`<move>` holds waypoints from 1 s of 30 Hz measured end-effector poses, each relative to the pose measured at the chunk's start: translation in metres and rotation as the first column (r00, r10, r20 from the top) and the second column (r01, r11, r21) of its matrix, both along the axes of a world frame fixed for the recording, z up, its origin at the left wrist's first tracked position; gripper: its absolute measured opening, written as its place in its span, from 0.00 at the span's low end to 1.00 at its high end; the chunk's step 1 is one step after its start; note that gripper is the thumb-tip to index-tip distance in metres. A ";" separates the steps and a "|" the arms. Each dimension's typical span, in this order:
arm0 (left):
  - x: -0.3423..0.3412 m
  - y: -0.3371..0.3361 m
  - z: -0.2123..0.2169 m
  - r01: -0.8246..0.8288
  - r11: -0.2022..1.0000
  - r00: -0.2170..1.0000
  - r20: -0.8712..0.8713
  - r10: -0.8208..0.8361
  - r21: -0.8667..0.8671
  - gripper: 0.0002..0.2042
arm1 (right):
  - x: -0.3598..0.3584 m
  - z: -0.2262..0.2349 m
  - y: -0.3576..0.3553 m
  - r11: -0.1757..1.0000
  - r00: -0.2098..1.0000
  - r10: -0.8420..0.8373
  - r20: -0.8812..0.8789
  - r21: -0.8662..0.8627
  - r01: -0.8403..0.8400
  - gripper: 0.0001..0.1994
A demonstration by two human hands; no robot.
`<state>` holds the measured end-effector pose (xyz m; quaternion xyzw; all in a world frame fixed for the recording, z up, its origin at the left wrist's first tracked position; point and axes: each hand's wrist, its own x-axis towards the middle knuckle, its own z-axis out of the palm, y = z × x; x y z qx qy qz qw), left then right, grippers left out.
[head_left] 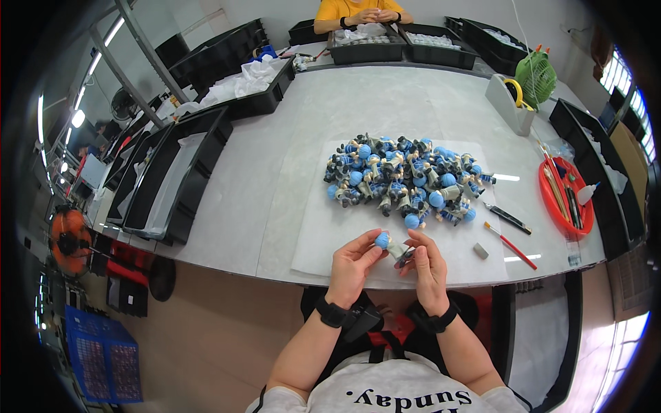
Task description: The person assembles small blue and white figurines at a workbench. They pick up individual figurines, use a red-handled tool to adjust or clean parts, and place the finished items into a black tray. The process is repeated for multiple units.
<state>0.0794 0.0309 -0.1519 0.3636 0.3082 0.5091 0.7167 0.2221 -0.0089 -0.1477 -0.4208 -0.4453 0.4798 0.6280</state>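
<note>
Between my two hands, just above the near edge of the table, is a small figurine [396, 248] with a blue round head and a pale grey-green body. My left hand [353, 265] is closed in a pinch near its blue head. At its dark lower end, the fingers of my right hand [428, 267] are bent around it. Beyond my hands, a heap of similar figurines [406, 175] with blue heads and dark feet lies on a white sheet [310, 234].
To the right lie a craft knife [509, 217], a red-handled brush [511, 246] and a grey block [480, 250]. A red basket [546, 199] holds tools. Black trays [200, 180] line the left side. A green fan [536, 77] stands far right. Opposite sits a person in yellow [337, 9].
</note>
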 end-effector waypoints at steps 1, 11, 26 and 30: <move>-0.001 0.000 -0.003 0.008 0.999 1.000 -0.016 -0.007 0.031 0.15 | -0.001 0.002 -0.001 1.000 1.000 0.006 0.003 -0.018 -0.006 0.15; -0.004 0.001 -0.007 -0.011 0.996 1.000 0.028 0.009 0.086 0.18 | -0.006 -0.019 0.006 0.998 0.987 -0.053 0.154 0.043 0.047 0.15; 0.021 -0.014 0.014 -0.141 0.986 0.961 -0.229 0.158 0.086 0.13 | 0.252 0.034 -0.122 0.373 0.412 -0.910 -0.045 0.346 0.861 0.10; 0.023 -0.014 0.018 -0.135 0.985 0.936 -0.312 0.162 0.106 0.14 | 0.369 -0.041 -0.174 0.081 0.067 -0.991 0.119 0.118 0.990 0.09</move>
